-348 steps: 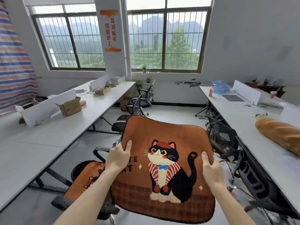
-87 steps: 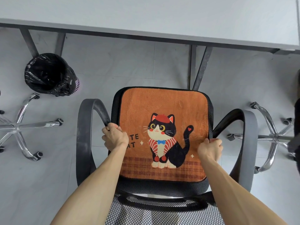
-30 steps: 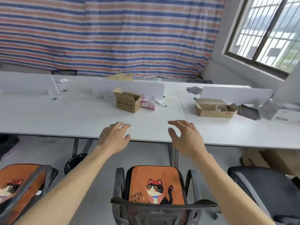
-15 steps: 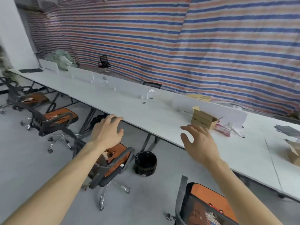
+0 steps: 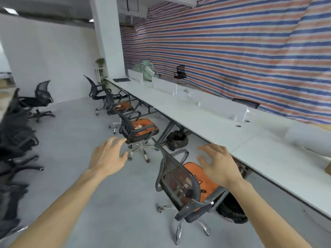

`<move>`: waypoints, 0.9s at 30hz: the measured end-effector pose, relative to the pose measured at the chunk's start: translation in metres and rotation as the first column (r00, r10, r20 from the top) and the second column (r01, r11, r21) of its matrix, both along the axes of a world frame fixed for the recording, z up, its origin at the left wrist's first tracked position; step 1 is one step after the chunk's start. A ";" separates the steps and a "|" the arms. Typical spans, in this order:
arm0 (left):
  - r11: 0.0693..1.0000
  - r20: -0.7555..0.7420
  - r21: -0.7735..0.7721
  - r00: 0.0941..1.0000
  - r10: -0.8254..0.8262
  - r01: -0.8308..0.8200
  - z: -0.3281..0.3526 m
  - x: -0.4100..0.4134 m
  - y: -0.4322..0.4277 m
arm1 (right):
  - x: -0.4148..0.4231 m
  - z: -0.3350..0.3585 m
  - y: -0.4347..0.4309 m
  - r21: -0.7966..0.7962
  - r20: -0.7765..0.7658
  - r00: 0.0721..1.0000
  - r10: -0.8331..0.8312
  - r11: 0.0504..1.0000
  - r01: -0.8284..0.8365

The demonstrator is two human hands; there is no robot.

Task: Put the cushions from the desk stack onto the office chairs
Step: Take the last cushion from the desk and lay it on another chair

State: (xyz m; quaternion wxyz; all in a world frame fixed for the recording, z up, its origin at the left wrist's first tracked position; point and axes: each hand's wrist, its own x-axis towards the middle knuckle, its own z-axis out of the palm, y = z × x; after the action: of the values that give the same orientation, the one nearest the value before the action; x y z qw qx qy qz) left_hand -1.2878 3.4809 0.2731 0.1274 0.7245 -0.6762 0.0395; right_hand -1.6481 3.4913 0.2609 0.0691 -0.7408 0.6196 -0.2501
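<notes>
Clearly soft cushions, and both hands free

Both the left hand (image 5: 109,156) and the right hand (image 5: 217,165) are raised in front of the person with fingers loosely spread, holding nothing. Three orange cushions lie on seats in the row along the long white desk (image 5: 206,122). One is on the nearest mesh-back office chair (image 5: 179,178), its cushion (image 5: 204,187) partly hidden behind the backrest and the right hand. A second cushion (image 5: 146,127) is on the next chair, and a third cushion (image 5: 123,105) on the one beyond. The stack on the desk is out of view. Several black chairs, among them the one by the far wall (image 5: 42,97), show bare seats.

Judging by how flat they lie, these are thin, plush pads: light, floppy, not fragile and not slippery. A two-hand hold at opposite side edges would likely keep one from folding while it is carried and let it be laid square on a seat.

Each cushion carries a printed picture, but it is too blurred to make out, and no writing, brand or label can be read anywhere.
</notes>
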 end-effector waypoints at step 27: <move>0.931 -0.048 0.178 0.942 0.331 -0.318 -0.107 0.282 -0.380 | 0.327 -0.093 -0.504 0.205 0.056 0.922 0.382 0.900 -0.385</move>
State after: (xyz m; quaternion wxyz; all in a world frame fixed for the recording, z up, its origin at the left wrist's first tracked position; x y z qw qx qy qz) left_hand -1.0054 3.1005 0.1662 0.0836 0.8354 -0.5427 -0.0252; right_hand -1.3209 2.9875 0.1680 0.2003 -0.8347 0.4842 -0.1695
